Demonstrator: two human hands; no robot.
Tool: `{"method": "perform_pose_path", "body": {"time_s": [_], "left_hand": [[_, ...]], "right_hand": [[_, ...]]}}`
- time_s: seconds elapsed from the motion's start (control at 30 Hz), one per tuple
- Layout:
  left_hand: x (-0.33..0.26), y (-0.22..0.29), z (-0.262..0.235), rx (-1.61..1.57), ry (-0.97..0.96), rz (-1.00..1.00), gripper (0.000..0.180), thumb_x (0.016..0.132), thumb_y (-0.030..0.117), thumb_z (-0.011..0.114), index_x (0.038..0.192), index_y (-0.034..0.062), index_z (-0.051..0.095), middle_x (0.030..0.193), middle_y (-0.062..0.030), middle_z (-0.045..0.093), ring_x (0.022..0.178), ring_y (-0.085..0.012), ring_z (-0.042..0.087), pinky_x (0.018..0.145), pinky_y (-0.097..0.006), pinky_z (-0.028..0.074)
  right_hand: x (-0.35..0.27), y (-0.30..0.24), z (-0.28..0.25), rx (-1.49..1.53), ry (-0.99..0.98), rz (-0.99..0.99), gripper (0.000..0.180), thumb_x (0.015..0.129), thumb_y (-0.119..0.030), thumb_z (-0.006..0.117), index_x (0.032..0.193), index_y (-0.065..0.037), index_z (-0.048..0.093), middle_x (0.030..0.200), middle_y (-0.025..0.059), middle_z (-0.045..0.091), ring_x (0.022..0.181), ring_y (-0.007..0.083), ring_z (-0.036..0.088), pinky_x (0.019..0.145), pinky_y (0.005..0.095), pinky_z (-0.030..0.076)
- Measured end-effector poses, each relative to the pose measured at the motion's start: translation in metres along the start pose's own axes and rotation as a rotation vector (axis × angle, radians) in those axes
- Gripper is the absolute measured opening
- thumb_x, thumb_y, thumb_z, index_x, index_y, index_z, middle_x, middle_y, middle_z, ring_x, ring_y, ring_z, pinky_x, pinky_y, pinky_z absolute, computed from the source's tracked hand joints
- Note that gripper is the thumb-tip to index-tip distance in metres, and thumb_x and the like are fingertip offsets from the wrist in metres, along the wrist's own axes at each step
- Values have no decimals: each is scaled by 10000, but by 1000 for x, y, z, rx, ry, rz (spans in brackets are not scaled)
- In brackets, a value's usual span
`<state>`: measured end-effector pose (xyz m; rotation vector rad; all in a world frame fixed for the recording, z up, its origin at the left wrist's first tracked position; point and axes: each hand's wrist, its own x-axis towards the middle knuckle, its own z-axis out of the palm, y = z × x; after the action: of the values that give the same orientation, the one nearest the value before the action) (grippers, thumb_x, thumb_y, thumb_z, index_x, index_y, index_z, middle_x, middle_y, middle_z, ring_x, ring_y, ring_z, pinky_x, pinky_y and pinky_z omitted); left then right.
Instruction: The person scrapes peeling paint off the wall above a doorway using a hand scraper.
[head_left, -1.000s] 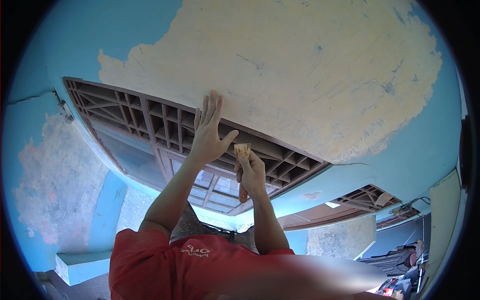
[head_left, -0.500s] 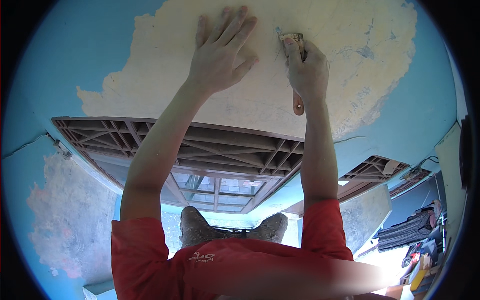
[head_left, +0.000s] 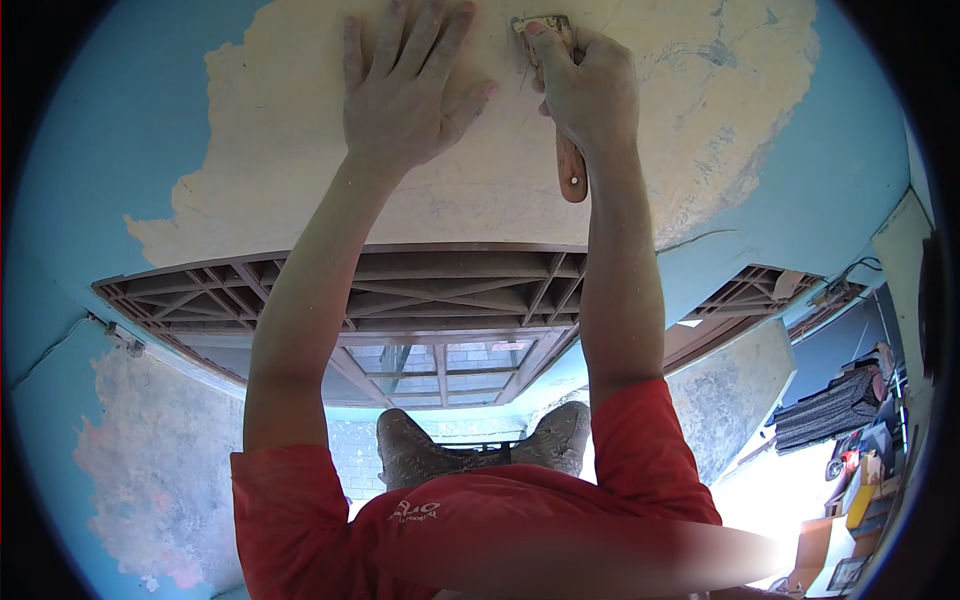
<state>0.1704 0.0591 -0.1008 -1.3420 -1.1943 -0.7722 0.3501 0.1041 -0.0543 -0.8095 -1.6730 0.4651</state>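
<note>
My right hand (head_left: 598,92) is closed around a scraper (head_left: 572,172) with a wooden handle and a worn, stained blade. The blade end points up and lies at the wall surface; the handle's holed end sticks out below my palm. My left hand (head_left: 405,95) rests flat with fingers spread on the same cream-coloured bare patch (head_left: 270,150), to the left of the scraper. Light blue paint (head_left: 120,130) surrounds this patch with a ragged edge. Grey scuffs (head_left: 715,52) mark the patch to the right of my right hand.
Below the patch runs a brown grille (head_left: 440,285) above a glazed window (head_left: 440,365). Another grey bare patch (head_left: 160,450) shows at lower left. A smaller grille (head_left: 745,295), hanging dark cloth (head_left: 825,410) and boxes (head_left: 860,500) are at the right. My shoes (head_left: 420,455) appear beneath.
The scraper in my right hand has shifted up and to the left in the picture. My left hand appears further left, still flat. The whole view has shifted slightly.
</note>
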Motion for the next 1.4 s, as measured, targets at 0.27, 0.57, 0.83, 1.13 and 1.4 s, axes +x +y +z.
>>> {"method": "perform_pose_path", "body": {"time_s": [0.27, 0.57, 0.83, 1.13, 1.4], "left_hand": [[-2, 0, -4, -65, 13, 4, 815, 942, 480, 624, 1586, 52, 369, 1665, -170, 310, 1545, -369, 260, 1250, -612, 117], [-3, 3, -1, -132, 13, 5, 795, 938, 422, 656, 1575, 35, 378, 1670, -182, 292, 1552, -381, 239, 1253, -598, 110], [-3, -6, -5, -60, -30, 58, 787, 946, 450, 643, 1567, 36, 393, 1658, -187, 316, 1544, -374, 259, 1254, -594, 128], [15, -70, -19, 22, 66, 23, 819, 945, 497, 651, 1563, 23, 395, 1641, -188, 350, 1528, -366, 301, 1258, -543, 165], [23, -80, -18, 98, 183, -116, 780, 935, 458, 670, 1529, 8, 441, 1626, -175, 384, 1484, -367, 367, 1219, -537, 237]], "right_hand": [[-4, 4, -1, 9, 18, 1, 441, 968, -402, 694, 807, 8, 713, 598, 64, 652, 468, 142, 631, 470, 298, 518], [-5, 7, 1, -27, 46, -59, 446, 965, -403, 690, 769, -3, 709, 575, 63, 644, 470, 157, 647, 478, 315, 524], [8, 12, 8, -94, 73, -131, 453, 963, -402, 679, 744, -6, 687, 572, 92, 628, 521, 228, 649, 554, 384, 520], [12, 12, -1, -29, -80, -128, 376, 972, -354, 640, 822, -10, 668, 609, 76, 621, 567, 215, 636, 609, 406, 519], [-5, 1, -19, 364, -211, -91, 282, 1022, -228, 536, 891, -2, 643, 673, 43, 626, 518, 90, 556, 464, 275, 476]]}}
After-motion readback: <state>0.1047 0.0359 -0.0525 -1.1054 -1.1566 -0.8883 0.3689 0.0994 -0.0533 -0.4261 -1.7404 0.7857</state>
